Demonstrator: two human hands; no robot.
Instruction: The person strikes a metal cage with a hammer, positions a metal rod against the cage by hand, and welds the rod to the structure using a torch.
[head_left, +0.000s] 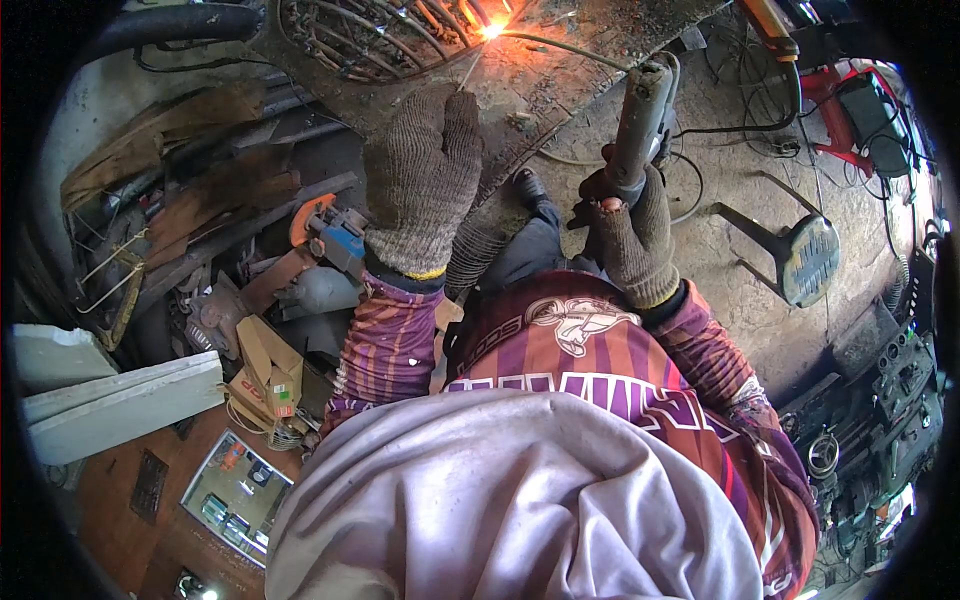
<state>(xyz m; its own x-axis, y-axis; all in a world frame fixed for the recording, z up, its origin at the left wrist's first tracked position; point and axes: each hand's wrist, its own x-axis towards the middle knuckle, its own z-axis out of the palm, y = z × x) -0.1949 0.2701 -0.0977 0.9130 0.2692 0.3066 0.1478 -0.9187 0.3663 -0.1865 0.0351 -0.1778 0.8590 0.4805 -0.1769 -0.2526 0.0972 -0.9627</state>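
Observation:
My right hand (637, 235), in a grey-brown knit glove, is wrapped round a thick grey electrode holder (638, 130). From its jaw a long thin welding electrode (570, 46) runs left to a bright welding arc (491, 32). My left hand (425, 175), gloved in the same knit, is at the table edge, fingers together. A thin metal rod (469, 72) runs from its fingertips toward the arc; the grip itself is hidden by the glove. Beside the arc, a rounded grille of curved metal bars (375, 40) lies on the worn worktable (540, 100), glowing orange near the weld.
At left are a blue angle grinder (342, 240) with an orange guard, wooden planks (215, 200), an opened cardboard box (268, 370) and white boards (125, 395). To the right stand a small stool (805, 260) and a red-framed machine (860, 120), with cables (750, 130) across the floor.

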